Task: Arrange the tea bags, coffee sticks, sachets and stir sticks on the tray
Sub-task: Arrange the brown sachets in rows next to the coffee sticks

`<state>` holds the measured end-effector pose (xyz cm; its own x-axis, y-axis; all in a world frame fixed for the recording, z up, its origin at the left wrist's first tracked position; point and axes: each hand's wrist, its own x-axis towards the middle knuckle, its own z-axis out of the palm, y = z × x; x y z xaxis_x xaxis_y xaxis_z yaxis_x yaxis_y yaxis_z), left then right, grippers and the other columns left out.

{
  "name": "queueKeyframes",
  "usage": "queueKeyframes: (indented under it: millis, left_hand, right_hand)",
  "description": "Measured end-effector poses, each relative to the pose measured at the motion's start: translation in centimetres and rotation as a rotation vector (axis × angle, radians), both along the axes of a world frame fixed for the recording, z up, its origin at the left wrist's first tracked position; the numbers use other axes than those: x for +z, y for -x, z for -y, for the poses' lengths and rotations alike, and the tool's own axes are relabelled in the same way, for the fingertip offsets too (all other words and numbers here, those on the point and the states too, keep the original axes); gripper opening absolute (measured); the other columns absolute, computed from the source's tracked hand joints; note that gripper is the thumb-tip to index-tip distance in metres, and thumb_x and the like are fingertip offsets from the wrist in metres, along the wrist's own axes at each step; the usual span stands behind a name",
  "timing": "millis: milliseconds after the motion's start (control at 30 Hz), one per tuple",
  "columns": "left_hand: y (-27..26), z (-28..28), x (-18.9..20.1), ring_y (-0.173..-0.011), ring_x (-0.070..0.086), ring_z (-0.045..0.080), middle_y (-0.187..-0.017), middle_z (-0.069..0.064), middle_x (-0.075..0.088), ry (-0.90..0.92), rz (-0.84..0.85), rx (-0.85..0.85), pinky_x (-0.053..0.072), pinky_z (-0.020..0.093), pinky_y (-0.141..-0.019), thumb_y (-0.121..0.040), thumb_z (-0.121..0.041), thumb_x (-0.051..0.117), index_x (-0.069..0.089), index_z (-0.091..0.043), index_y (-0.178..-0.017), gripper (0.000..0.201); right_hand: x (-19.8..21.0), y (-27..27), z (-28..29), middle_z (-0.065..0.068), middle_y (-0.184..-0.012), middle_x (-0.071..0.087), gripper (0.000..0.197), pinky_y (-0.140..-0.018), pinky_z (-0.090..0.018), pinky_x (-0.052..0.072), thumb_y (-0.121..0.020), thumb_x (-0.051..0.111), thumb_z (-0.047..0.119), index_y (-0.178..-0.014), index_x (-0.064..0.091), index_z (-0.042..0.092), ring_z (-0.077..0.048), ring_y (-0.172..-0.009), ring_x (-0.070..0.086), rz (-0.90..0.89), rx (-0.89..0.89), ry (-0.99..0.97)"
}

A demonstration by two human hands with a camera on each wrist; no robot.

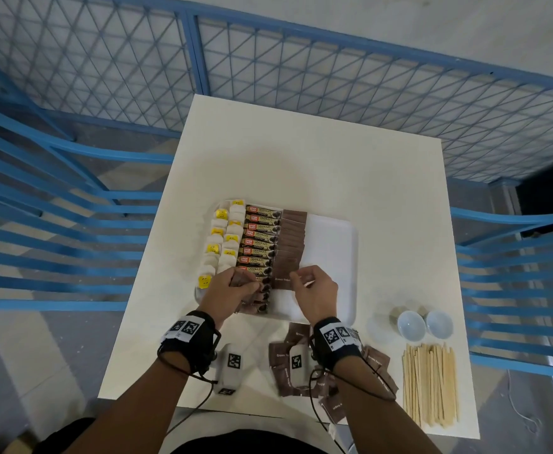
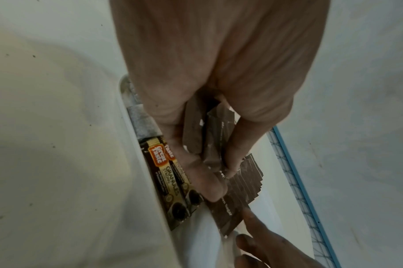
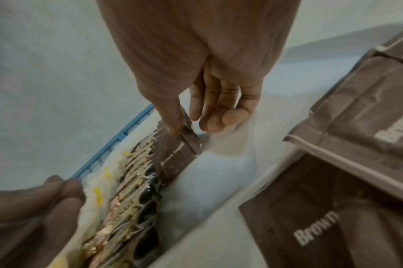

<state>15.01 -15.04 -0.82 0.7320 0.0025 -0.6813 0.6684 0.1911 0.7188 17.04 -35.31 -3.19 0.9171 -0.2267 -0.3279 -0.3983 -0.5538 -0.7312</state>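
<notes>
A white tray (image 1: 334,237) holds two columns of tea bags (image 1: 224,239), a row of coffee sticks (image 1: 259,239) and a row of brown sugar sachets (image 1: 289,244). My left hand (image 1: 249,285) hovers over the tray's near left end and grips a bunch of brown sachets (image 2: 207,137) between thumb and fingers. Just to its right, my right hand (image 1: 298,276) pinches the nearest sachet (image 3: 173,156) of the row by its right edge, thumb on top. Coffee sticks (image 2: 170,183) lie under the left hand. Right-hand fingers (image 2: 253,235) show at the bottom of the left wrist view.
Loose brown sachets (image 1: 285,365) lie on the white table (image 1: 301,158) under my right wrist. Wooden stir sticks (image 1: 430,381) are piled at the front right, with two clear cups (image 1: 411,324) behind them. Blue mesh fencing (image 1: 334,70) surrounds the table.
</notes>
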Motion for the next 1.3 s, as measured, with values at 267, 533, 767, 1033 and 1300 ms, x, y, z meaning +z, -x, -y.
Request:
queueKeyframes:
  millis: [267,533,767,1033,1300]
  left_hand:
    - [-0.2,1.1,0.7,-0.078,0.074,0.028,-0.091,0.016,0.075,0.067,0.011,0.094,0.064,0.047,-0.071,-0.098,-0.006,0.065,0.072,-0.002,-0.105,0.011]
    - [0.3,1.5,2.0,-0.053,0.069,0.012,-0.074,0.008,0.074,-0.037,0.064,0.093,0.058,0.028,-0.048,-0.095,-0.004,0.069,0.074,0.001,-0.105,0.012]
    - [0.3,2.2,2.0,-0.039,0.056,0.004,-0.06,0.002,0.066,-0.085,0.105,0.086,0.045,0.016,-0.038,-0.097,-0.002,0.066,0.071,0.004,-0.104,0.011]
    - [1.1,1.5,1.2,-0.066,0.072,0.027,-0.081,0.018,0.075,-0.047,0.032,-0.049,0.06,0.034,-0.057,-0.092,-0.006,0.073,0.068,0.011,-0.107,0.023]
    - [1.2,1.5,0.7,-0.07,0.074,0.029,-0.084,0.019,0.076,-0.051,0.048,-0.042,0.063,0.036,-0.061,-0.096,-0.005,0.068,0.07,0.006,-0.103,0.013]
  right_hand:
    - [1.3,-0.3,-2.9,0.01,-0.089,0.073,0.021,-0.069,-0.012,0.046,-0.085,0.078,0.038,-0.098,0.077,0.021,0.001,-0.076,0.062,-0.072,0.41,-0.104]
    - [1.1,-0.4,-1.7,0.009,-0.074,0.072,0.006,-0.067,-0.022,0.053,-0.09,0.075,0.021,-0.085,0.074,0.023,0.0,-0.058,0.063,-0.04,0.293,-0.237]
    - [1.4,0.2,-1.9,0.001,-0.074,0.074,0.014,-0.052,-0.02,0.046,-0.09,0.074,0.027,-0.093,0.074,0.013,-0.01,-0.056,0.065,-0.122,0.231,-0.332]
    - [0.9,0.0,-1.1,-0.002,-0.068,0.072,0.01,-0.056,-0.025,0.051,-0.088,0.077,0.024,-0.084,0.074,0.015,-0.013,-0.053,0.064,-0.06,0.178,-0.284]
    - [1.2,0.8,-1.1,-0.011,-0.078,0.073,0.02,-0.056,-0.035,0.054,-0.1,0.061,0.023,-0.103,0.076,0.009,-0.022,-0.061,0.069,-0.155,0.098,-0.442]
